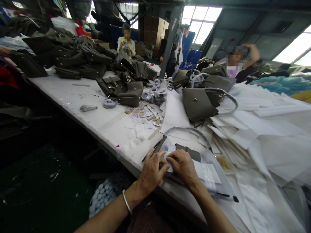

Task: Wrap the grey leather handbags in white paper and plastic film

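A dark olive handbag (191, 153) lies at the table's near edge, partly covered by white wrapping paper (169, 149). Its raised handle (187, 129) is wrapped in clear film. My left hand (152, 169), wearing a silver bangle, curls over the bag's left end with thumb and fingers bent around it. Close beside it, my right hand (182, 164) pinches the white paper at the middle of the bag; the fingertips partly hide what they grip. A white card (209, 172) under clear film lies right of my right hand.
Another olive handbag (198, 103) stands beyond mine. White paper sheets (269, 129) are heaped at right. Paper scraps (148, 114) and rolled straps (153, 93) lie mid-table. A bag pile (73, 58) fills the far left. Two people are farther back.
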Demonstrator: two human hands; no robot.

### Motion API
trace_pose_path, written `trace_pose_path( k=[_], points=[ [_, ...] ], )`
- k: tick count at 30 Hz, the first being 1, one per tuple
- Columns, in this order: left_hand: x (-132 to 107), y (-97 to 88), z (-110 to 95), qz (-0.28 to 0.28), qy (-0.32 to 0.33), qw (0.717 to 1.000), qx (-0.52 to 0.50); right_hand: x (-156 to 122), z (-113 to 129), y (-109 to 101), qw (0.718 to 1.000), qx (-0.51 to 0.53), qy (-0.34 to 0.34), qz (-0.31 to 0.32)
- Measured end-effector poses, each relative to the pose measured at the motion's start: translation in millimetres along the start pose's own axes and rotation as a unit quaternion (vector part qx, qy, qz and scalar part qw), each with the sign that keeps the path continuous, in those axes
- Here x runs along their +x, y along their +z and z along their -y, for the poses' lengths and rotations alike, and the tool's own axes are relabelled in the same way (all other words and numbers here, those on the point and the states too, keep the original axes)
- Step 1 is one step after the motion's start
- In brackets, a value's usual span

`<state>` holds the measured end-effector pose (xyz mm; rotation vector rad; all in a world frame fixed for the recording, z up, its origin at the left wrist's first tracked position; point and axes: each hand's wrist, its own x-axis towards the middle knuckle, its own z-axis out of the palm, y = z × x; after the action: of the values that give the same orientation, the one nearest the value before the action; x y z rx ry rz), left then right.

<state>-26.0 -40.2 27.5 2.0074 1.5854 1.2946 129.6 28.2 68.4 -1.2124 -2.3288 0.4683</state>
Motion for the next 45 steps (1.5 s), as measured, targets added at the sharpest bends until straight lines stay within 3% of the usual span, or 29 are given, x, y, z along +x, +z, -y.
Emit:
trace_pose_path(
  k=[3,10,16,20,24,27,30,33,35,38,41,43,45],
  points=[
    [5.5,8.2,-0.8,-0.035,0.004,0.999,0.029,-2.8,-3.4,5.1,0.999,0.001,0.032,0.009],
    [18.4,7.7,-7.2,-0.047,0.059,0.991,0.111,-10.9,-8.2,10.2,0.999,-0.036,0.008,-0.024],
    [7.7,3.2,-18.0,-0.053,0.144,0.973,0.172,-1.7,-10.4,8.9,0.999,-0.034,0.026,0.006],
    [-7.9,1.8,-21.8,-0.014,0.187,0.968,0.166,2.4,-8.7,6.7,0.999,-0.028,0.043,0.014],
    [-12.9,2.3,-24.6,0.013,0.175,0.966,0.191,4.0,-5.4,8.4,0.998,-0.062,0.033,0.004],
    [-12.0,4.0,-26.2,0.017,0.164,0.964,0.210,0.6,-3.3,-0.6,0.997,-0.068,0.004,-0.040],
    [-11.9,5.5,-25.6,0.014,0.168,0.962,0.217,-17.2,-10.1,-35.7,0.991,0.003,-0.001,-0.134],
    [-12.3,4.4,-25.6,0.004,0.185,0.957,0.223,-56.6,-34.7,-96.2,0.962,0.011,0.076,-0.261],
    [-12.2,1.6,-25.4,-0.004,0.198,0.953,0.229,-93.6,-59.6,-141.5,0.918,-0.049,0.183,-0.349],
    [-10.6,-2.1,-17.0,0.002,0.233,0.938,0.256,-157.6,-102.2,-202.7,0.814,-0.125,0.349,-0.447],
    [-9.0,1.5,2.5,0.007,0.295,0.913,0.281,-216.9,-142.7,-245.8,0.737,-0.128,0.454,-0.485],
    [-9.7,7.0,15.9,-0.006,0.319,0.905,0.280,-244.2,-164.8,-260.6,0.724,-0.095,0.502,-0.464],
    [-11.8,11.8,25.5,-0.002,0.322,0.903,0.284,-258.5,-182.4,-264.0,0.737,-0.034,0.531,-0.417]
  ],
)
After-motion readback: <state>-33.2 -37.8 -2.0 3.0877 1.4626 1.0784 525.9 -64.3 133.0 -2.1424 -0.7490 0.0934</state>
